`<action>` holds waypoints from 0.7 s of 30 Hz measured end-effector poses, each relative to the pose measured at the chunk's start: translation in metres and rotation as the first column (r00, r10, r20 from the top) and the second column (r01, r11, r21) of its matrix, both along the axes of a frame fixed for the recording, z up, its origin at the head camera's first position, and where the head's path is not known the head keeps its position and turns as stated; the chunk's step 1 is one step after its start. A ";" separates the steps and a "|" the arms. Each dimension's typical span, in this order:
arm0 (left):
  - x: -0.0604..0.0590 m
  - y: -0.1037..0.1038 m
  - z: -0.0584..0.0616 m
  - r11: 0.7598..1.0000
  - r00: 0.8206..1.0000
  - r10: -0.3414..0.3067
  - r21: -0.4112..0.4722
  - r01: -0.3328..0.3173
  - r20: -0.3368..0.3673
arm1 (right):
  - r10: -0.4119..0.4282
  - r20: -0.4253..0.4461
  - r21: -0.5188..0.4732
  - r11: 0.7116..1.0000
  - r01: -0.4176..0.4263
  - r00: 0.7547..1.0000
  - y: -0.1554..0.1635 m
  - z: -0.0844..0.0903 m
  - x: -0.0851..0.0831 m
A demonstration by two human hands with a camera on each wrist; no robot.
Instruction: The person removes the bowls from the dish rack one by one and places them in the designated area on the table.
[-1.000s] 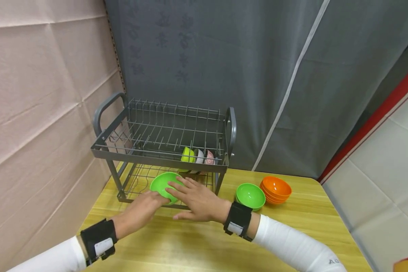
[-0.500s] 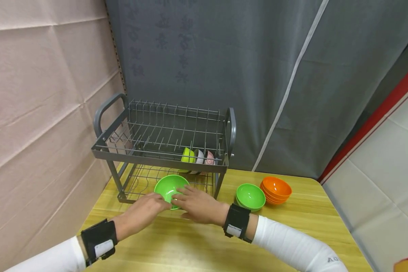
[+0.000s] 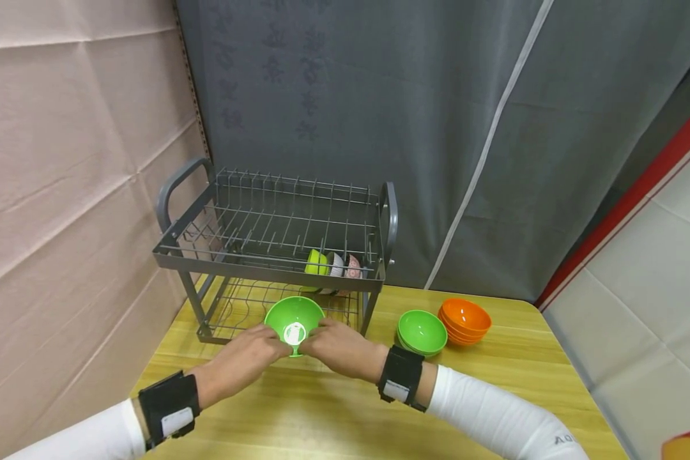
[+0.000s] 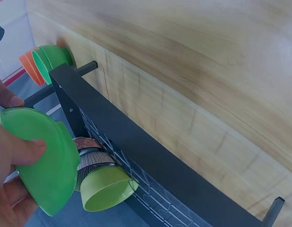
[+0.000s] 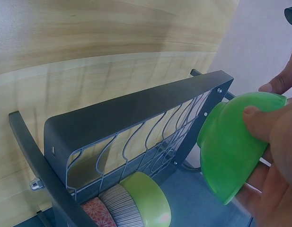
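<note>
Grey curtain cloth hangs behind a yellow wooden counter (image 3: 333,409), with a pale pink sheet along the left side. On the counter stands a dark grey two-tier dish rack (image 3: 276,265), its upper tier bare wire. On the lower tier, toward the right end, three small bowls stand on edge side by side: a lime-green bowl (image 3: 316,262), a grey striped bowl (image 3: 336,263) and a pink patterned bowl (image 3: 353,267).

Both hands meet at the front of the rack's lower tier, holding a green bowl (image 3: 294,317) tilted up so its inside faces the head camera. The left hand (image 3: 244,361) grips the bowl from the left, thumb on the outer wall as the left wrist view shows, fingers curled round the rim. The right hand (image 3: 342,348) grips it from the right, and the right wrist view shows its fingers (image 5: 259,125) pressed on the bowl's underside and rim. The bowl sits just in front of the rack's lower front bar, left of the three upright bowls.

To the right of the rack, on the counter, a second green bowl stack (image 3: 421,333) rests just beside a stack of orange bowls (image 3: 464,318). Black straps wrap both wrists over white sleeves.
</note>
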State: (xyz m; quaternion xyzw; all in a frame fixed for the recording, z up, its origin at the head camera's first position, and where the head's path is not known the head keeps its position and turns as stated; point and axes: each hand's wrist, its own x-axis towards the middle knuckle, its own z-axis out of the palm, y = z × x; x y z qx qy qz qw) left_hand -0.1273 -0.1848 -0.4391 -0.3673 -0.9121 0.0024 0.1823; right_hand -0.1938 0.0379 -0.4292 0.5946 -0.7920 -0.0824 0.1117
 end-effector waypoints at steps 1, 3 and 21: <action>0.000 0.001 0.000 1.000 1.000 0.002 -0.004 -0.002 0.005 | 0.002 -0.004 -0.002 1.000 -0.002 1.000 0.000 0.000 0.000; 0.000 0.002 0.000 1.000 1.000 0.002 -0.011 -0.002 0.009 | 0.005 -0.001 -0.004 1.000 -0.005 1.000 0.002 -0.002 0.000; 0.009 0.012 0.002 0.997 0.988 0.068 -0.055 -0.061 0.138 | -0.023 -0.010 0.040 0.999 0.023 1.000 0.020 -0.008 0.004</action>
